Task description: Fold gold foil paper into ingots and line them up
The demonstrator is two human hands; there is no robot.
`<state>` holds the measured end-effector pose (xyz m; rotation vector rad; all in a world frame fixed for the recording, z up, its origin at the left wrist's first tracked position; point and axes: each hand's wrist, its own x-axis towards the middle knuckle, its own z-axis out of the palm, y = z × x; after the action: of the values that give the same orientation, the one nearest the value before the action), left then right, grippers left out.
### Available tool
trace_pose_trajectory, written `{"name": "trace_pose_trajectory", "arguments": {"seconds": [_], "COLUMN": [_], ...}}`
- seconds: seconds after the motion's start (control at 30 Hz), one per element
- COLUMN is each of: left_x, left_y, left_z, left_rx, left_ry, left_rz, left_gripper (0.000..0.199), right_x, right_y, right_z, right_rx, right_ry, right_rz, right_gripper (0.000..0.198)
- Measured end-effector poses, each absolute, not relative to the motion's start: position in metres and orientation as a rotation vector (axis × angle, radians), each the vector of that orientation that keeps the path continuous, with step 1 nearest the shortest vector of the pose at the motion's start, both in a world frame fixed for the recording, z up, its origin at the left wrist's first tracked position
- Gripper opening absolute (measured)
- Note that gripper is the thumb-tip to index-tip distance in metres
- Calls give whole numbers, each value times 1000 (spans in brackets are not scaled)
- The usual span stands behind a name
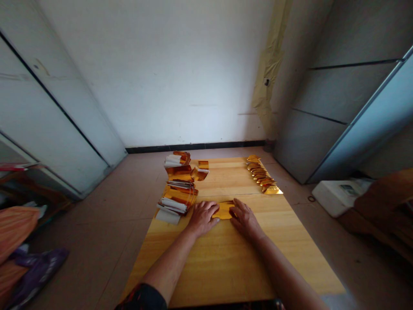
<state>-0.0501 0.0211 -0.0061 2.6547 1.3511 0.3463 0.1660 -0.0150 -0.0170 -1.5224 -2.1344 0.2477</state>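
Observation:
A sheet of gold foil paper (225, 210) lies on the wooden table between my two hands. My left hand (204, 216) has its fingers closed on the sheet's left edge. On the opposite edge, my right hand (245, 218) grips the paper with thumb and fingers. Just beyond my left hand are piles of loose gold paper (180, 193), some showing pale undersides. Folded gold paper pieces (260, 173) stand overlapping in a row at the table's far right. The fingertips partly cover the sheet's ends.
The wooden table (226, 258) reaches toward a white wall (193, 77). A grey refrigerator-like cabinet (322, 94) stands at right, with a white foam box (334, 198) on the floor near it. At lower left are orange cloth (16, 228) and a purple bag (41, 271).

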Motion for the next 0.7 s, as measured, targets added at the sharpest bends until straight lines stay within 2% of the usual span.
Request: {"name": "trace_pose_trajectory", "arguments": {"seconds": [0.17,0.37,0.53,0.7], "left_x": [-49,-48,-49,-49], "left_y": [20,19,18,19], "left_z": [-7,-8,-8,-11], "left_rx": [2679,2666,2641,2628], "left_ry": [1359,1362,1318,1326], "left_rz": [378,417,450,478], "left_gripper": [37,33,40,20], "right_x": [162,154,152,151], "right_y": [-14,-12,-11,-12], "right_z": [-12,-7,-6,-6], "right_rx": [-1517,-1432,-1452,-1444], "right_ry": [-2194,-2293,-2333,-2317], "right_rz": [179,114,76,44], "right_gripper": [28,19,21,20]}}
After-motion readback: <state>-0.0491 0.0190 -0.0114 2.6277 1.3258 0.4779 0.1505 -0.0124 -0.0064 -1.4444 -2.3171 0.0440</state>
